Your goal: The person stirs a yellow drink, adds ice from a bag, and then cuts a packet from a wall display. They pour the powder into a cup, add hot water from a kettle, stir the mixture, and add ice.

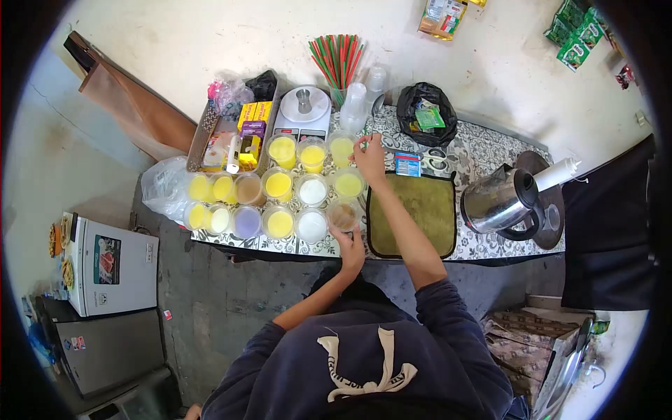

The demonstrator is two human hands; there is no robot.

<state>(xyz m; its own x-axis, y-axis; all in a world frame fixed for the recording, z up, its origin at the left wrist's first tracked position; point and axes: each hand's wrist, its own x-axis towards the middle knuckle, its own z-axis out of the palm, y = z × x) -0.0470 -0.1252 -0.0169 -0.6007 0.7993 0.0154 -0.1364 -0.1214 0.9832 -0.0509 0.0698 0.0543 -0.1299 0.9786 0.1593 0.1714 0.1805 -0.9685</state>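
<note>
My left hand point(351, 250) is at the table's front edge, its fingers closed round the near side of a clear plastic cup of brown powder or drink point(343, 215). My right hand point(370, 157) reaches further back, fingertips bent together beside the rim of a pale yellow cup point(341, 149); whether anything small is pinched there cannot be made out. Between the two hands stands another pale yellow cup point(348, 183). Several more filled cups form rows to the left, among them a white one point(311, 225), a purple one point(247, 222) and a bright yellow one point(278, 185).
Behind the cups are a kitchen scale point(305, 112), stacked clear cups point(354, 105) and red and green straws point(337, 63). A green mat point(411, 217), a blue packet point(407, 164), a black bag point(427, 115) and an electric kettle point(497, 201) lie rightward. A basket point(199, 143) stands left.
</note>
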